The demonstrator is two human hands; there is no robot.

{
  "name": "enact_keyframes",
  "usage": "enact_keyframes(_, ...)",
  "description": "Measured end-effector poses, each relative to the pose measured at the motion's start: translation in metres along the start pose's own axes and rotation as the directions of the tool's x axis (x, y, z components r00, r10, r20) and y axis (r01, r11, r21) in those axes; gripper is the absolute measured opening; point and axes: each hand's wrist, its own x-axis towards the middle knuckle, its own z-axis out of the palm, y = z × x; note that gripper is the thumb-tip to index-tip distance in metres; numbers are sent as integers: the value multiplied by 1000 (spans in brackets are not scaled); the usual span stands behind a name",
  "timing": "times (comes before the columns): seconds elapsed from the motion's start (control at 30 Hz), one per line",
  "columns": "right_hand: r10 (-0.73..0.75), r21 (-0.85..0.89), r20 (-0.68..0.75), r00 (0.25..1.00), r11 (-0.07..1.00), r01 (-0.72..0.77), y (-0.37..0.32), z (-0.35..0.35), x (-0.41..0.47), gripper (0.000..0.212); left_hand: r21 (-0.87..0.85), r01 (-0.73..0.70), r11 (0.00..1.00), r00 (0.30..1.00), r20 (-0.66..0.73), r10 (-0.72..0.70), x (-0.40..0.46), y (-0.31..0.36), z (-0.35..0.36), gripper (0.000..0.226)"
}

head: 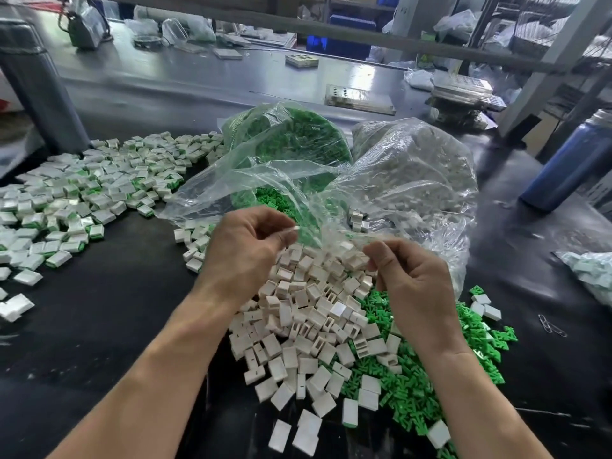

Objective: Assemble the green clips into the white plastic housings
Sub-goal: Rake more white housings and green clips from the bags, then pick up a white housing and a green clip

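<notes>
Hundreds of white housings (308,313) lie heaped before the person, loose green clips (417,385) beside them at right — a fresh pairing seems about to begin.

The left hand (246,250) pinches one small white piece (295,228); the right hand (409,276) is curled, its contents hidden. Next, I judge: take a clip and seat it squarely. Finished units (82,193) lie at left.

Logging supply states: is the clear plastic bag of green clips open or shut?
Open: the clear plastic bag of green clips gapes toward the person, mouth spread, clips showing inside.
</notes>
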Motion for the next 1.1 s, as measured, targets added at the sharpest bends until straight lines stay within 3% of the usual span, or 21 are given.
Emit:
enact_keyframes(0.13,31,-154,-1,1000,988,-30,5,-7,3,21,263,142,954,984,-145,-106,10,-13,-18,9)
enact_keyframes(0.3,43,-274,48,998,961,-29,7,-10,3,17,512,190,837,957,-286,-42,15,-20,-27,8)
enact_keyframes(0.43,76,-335,49,996,941,-55,9,-14,4,15,582,261,770,927,-373,-33,19,-24,-31,14)
enact_keyframes(0.57,111,-369,50,993,925,-85,11,-18,5,16,577,276,768,914,-405,-24,19,-22,-29,13)
enact_keyframes(0.67,130,-430,60,990,898,-92,13,-22,9,17,556,202,807,940,-342,1,14,-19,-25,13)
enact_keyframes(0.8,182,-496,69,981,859,-124,16,-30,13,13,514,94,852,989,-149,-19,4,-10,-12,10)
enact_keyframes(0.93,237,-500,79,968,850,-167,16,-36,15,9,507,125,853,991,-18,-134,-1,-9,-1,7)
enact_keyframes(1.1,290,-495,124,949,847,-194,14,-44,17,8,554,163,816,983,-22,-181,0,-10,3,3)
